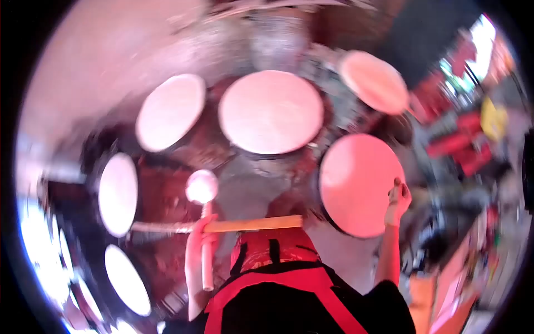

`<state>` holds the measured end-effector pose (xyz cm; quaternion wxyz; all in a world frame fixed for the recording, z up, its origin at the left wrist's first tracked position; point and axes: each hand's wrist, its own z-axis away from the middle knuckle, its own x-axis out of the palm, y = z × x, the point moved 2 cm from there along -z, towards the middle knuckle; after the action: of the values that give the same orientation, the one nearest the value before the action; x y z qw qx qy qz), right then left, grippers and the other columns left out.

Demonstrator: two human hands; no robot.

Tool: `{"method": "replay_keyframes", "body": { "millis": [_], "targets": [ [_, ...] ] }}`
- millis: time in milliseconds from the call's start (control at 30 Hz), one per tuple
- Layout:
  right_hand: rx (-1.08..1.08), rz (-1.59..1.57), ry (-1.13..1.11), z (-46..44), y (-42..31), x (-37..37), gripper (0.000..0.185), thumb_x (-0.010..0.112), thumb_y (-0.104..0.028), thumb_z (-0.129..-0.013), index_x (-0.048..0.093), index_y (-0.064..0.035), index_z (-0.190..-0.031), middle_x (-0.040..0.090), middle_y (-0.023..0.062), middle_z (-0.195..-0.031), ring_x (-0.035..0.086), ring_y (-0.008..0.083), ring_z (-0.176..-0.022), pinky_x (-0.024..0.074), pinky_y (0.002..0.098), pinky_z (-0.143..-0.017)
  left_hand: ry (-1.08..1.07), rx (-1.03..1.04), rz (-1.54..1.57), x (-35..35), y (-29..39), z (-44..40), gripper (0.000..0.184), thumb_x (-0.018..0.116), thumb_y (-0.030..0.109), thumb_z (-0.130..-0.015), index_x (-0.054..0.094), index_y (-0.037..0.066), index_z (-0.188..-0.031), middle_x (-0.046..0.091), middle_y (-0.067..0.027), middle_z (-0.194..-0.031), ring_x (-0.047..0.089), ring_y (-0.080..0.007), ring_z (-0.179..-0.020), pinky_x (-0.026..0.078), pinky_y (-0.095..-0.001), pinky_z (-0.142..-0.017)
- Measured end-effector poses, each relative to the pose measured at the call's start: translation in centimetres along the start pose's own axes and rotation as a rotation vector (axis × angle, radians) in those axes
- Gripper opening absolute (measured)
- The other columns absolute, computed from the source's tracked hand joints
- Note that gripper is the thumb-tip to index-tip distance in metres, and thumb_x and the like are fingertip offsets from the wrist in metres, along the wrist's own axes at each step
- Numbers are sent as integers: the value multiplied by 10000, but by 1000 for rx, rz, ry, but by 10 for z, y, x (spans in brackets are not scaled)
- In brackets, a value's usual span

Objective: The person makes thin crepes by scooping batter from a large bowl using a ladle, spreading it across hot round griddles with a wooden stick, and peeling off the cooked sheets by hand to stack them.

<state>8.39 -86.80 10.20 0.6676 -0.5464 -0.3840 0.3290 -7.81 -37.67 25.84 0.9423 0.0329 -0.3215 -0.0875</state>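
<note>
Head view: left hand partly hides ladle; right hand blurred.

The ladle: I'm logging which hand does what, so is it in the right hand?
No, the left hand grips the ladle, while the right hand is at the edge of a round disc.

It looks like a workshop, with pale round discs around a blotchy floor and clutter beyond.
</note>
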Motion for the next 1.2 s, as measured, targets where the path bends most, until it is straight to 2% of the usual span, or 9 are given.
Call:
{"method": "replay_keyframes", "body": {
  "millis": [100, 200, 400, 500, 633, 767, 900, 1100, 1200],
  "targets": [
    [-187, -65, -489, -65, 84, 83, 85, 601, -153, -881, 572, -79, -850, 569, -8, -819, 498, 77, -672, 420, 212, -660, 97, 185, -86, 9, -9, -1, 236, 501, 138, -931, 542, -33, -1089, 517, -7, -651, 330, -22, -398, 286, -150, -324],
    [-225, -20, -584, -4, 69, 258, 122, 621, -79, -861, 561, -41, -960, 576, -10, -809, 511, 62, -632, 416, 194, -553, 155, 317, -51, -14, 27, -6, 234, 512, 159, -923, 546, -13, -1079, 472, 15, -631, 309, -19, -394, 272, -148, -321],
    [712, -369, -730, 34, 147, 470, 275, 603, -340, -888, 620, -74, -952, 495, -36, -605, 454, 88, -458, 340, 244, -407, 108, 522, 100, -42, 78, -43, 217, 530, 115, -910, 502, -22, -1077, 447, 16, -684, 316, -25, -432, 249, -158, -345],
    [600, -325, -755, 103, 144, 588, 183, 567, -242, -905, 632, -72, -923, 512, -39, -669, 422, 62, -473, 297, 211, -413, 56, 575, 176, -74, 179, -2, 226, 536, 109, -903, 494, -31, -1076, 455, 6, -697, 325, -27, -432, 255, -158, -337],
    [-104, 341, -634, 107, 121, 699, 609, 731, -153, -763, 435, 20, -1266, 602, 112, -1097, 578, 218, -957, 456, 300, -865, 117, 640, 129, -86, 262, 10, 246, 513, 103, -899, 499, -36, -1102, 469, 3, -721, 314, -23, -435, 253, -157, -333],
    [-98, 836, -357, 132, 99, 749, 736, 748, -369, -728, 421, -15, -1284, 595, 211, -1146, 587, 336, -1040, 453, 402, -908, 116, 678, 136, -71, 325, 18, 250, 518, 121, -904, 504, -36, -1098, 459, 9, -709, 313, -19, -447, 250, -158, -341],
    [-69, 607, -583, 129, 125, 760, 356, 682, -295, -785, 654, -3, -987, 680, 179, -916, 646, 348, -865, 479, 385, -763, 155, 702, 52, -66, 368, 14, 274, 531, 134, -903, 497, -38, -1114, 459, 6, -696, 317, -21, -450, 245, -161, -347],
    [85, 55, -609, 133, 4, 754, 206, 607, -231, -842, 686, -82, -959, 604, 1, -718, 475, 81, -527, 341, 241, -434, 109, 620, 32, -44, 398, 1, 314, 547, 143, -901, 480, -39, -1148, 462, 11, -706, 324, -19, -460, 245, -163, -366],
    [237, 323, -684, 63, -45, 701, 335, 640, -284, -768, 659, -73, -1028, 604, -2, -767, 472, 101, -527, 357, 261, -455, 70, 560, -4, -35, 406, -13, 317, 550, 145, -900, 480, -33, -1152, 452, 25, -713, 332, -13, -476, 258, -161, -375]
  ]
}}
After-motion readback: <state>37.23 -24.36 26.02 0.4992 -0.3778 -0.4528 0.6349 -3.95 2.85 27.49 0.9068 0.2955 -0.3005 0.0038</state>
